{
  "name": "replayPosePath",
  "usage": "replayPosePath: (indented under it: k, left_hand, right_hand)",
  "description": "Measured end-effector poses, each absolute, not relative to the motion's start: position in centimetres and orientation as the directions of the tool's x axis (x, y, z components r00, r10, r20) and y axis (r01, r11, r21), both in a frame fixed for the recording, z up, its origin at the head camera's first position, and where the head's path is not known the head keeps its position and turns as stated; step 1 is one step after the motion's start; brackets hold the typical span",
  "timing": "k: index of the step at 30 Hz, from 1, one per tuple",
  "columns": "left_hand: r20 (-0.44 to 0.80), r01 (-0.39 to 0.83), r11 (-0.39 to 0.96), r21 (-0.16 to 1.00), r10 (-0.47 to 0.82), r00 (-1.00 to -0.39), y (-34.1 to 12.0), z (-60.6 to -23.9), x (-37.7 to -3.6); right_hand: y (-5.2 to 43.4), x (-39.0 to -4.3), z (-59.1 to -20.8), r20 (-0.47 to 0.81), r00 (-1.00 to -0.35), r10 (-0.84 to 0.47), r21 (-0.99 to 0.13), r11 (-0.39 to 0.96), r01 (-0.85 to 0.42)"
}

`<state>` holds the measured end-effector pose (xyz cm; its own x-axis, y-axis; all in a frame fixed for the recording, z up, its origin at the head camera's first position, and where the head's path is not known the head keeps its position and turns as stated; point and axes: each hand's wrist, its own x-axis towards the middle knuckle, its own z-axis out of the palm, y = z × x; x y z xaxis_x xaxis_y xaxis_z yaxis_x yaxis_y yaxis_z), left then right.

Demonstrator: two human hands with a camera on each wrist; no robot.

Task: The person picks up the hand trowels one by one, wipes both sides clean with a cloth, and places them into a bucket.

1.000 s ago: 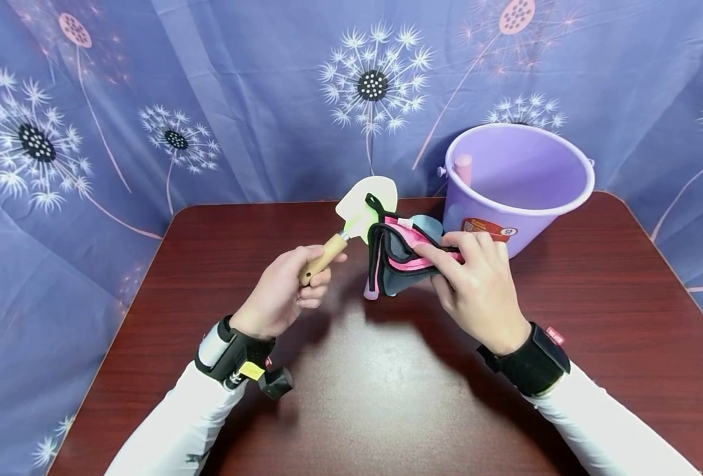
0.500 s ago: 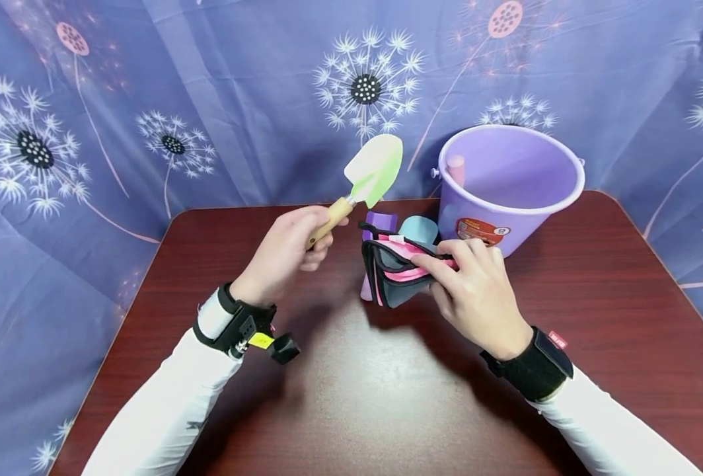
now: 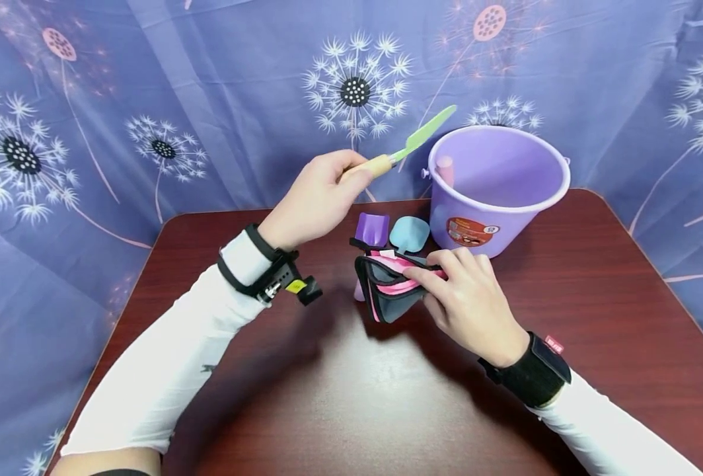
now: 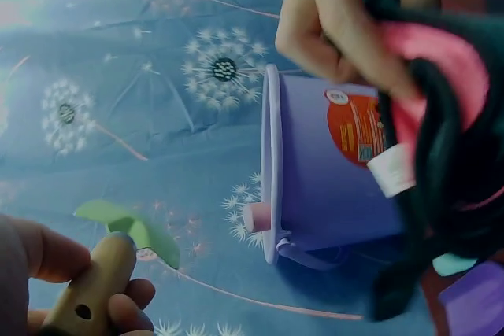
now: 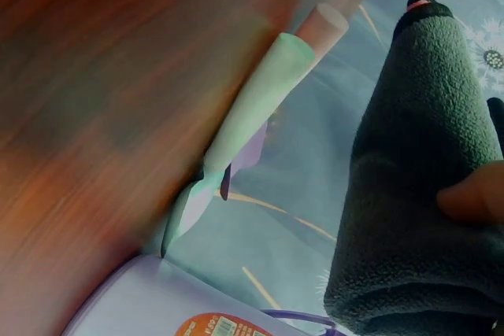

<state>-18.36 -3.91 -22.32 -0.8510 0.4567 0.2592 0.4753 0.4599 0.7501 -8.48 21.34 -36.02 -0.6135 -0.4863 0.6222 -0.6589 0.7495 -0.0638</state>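
My left hand grips the wooden handle of a small green trowel, raised to the left of the bucket with its blade edge-on. In the left wrist view the fingers curl round the handle. My right hand pinches a folded grey cloth with pink lining and black edging, held above the table. Beyond the cloth lie a purple shovel and a light blue shovel, their handles mostly hidden by it. The right wrist view shows the light blue shovel's handle.
A purple bucket with an orange label stands at the back right. A pink handle end sticks up inside its left rim. The dark red table meets a blue dandelion-print curtain behind and at the sides.
My left hand has lifted the trowel up and to the right, away from the cloth, turning its blade edge-on. The right hand keeps the cloth, slightly lower; both shovels now show beyond it.
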Motion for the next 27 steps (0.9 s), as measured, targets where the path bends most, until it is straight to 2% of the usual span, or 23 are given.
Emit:
replayPosePath:
  k: [5,10,16,22,27]
  left_hand:
    - [0.216,0.538,0.562,0.628,0.538,-0.815,-1.5,-21.0,-20.1]
    - [0.146,0.599,0.667,0.443,0.606,-0.782,1.8,-19.8,-21.6]
    - [0.087,0.675,0.696,0.244,0.677,-0.73,5.6,-19.3,-22.6]
    - [0.056,0.677,0.728,0.11,0.675,-0.735,8.9,-20.0,-22.9]
    - [0.096,0.668,0.744,0.0,0.665,-0.74,10.6,-22.0,-23.1]
  right_hand:
    - [21.2,-8.0,-36.0,0.595,-0.622,-0.509,-0.068,0.74,-0.67]
    - [21.1,-7.6,-35.9,0.582,-0.624,-0.522,-0.066,0.734,-0.676]
    - [21.1,-7.4,-36.0,0.574,-0.619,-0.537,-0.06,0.726,-0.686]
    - [21.1,-7.3,-36.1,0.565,-0.625,-0.539,-0.067,0.725,-0.686]
    - [20.6,-7.2,-36.3,0.546,-0.63,-0.552,-0.064,0.722,-0.689]
